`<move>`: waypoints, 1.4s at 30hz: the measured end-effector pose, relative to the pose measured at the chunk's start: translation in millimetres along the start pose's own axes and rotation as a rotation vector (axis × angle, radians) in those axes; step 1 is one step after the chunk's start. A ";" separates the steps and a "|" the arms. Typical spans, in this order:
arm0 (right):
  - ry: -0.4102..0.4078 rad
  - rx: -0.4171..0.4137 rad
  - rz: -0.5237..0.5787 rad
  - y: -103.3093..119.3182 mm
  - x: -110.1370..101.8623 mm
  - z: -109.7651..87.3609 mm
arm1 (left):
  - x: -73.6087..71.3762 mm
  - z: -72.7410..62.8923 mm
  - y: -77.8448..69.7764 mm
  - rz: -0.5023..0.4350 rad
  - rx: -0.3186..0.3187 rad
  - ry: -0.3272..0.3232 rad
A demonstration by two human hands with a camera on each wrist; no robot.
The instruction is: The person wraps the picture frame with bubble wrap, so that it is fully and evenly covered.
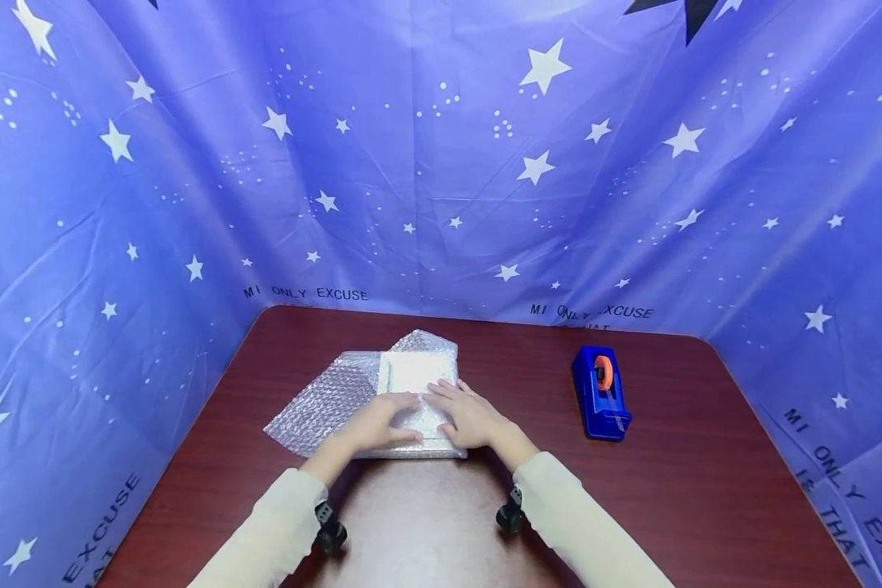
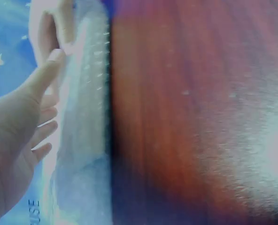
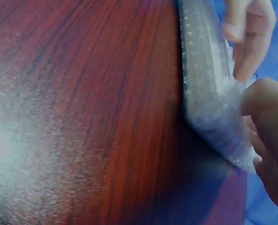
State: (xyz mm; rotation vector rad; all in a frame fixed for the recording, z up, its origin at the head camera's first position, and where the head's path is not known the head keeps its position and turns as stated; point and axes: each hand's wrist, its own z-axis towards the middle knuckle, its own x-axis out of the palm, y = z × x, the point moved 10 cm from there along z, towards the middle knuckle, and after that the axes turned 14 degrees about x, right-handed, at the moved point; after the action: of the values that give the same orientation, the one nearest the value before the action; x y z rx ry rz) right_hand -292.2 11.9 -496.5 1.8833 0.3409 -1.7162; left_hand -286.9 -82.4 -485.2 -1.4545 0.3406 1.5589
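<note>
A flat white rectangular object with a raised border, like a picture frame (image 1: 412,371), lies on a sheet of bubble wrap (image 1: 322,407). The wrap spreads out to its left and behind it, and covers its near edge. My left hand (image 1: 378,420) rests on the left part of the object, fingers extended and thumb pointing right. On the right part lies my right hand (image 1: 474,416), fingers spread. In the left wrist view, the bubble wrap (image 2: 89,93) forms a thick near side beside the left hand (image 2: 12,136). The right wrist view shows wrap (image 3: 214,108) at the corner by the right hand (image 3: 270,136).
A blue tape dispenser (image 1: 591,412) with an orange-cored roll (image 1: 603,372) stands to the right on the dark red wooden table (image 1: 676,457). Blue star-printed cloth (image 1: 412,163) hangs around the back and sides. A black wrist camera (image 1: 510,514) sits under the right sleeve.
</note>
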 end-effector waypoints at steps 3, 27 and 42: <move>0.014 0.003 -0.014 4.4 -0.8 2.4 | -19.0 -14.6 21.6 -0.050 -0.145 -0.082; 0.003 0.006 -0.029 3.2 0.4 -0.3 | -88.8 -153.4 123.7 -0.122 -0.735 -0.114; 0.006 0.010 0.030 -1.4 1.6 1.0 | -83.1 -104.2 78.5 -1.058 -0.531 -0.194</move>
State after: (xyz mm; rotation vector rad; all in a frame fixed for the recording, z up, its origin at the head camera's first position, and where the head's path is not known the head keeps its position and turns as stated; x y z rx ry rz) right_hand -293.5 12.1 -498.5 1.8914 0.3056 -1.6955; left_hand -294.4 -236.0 -468.2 -1.4537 -0.8990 0.8904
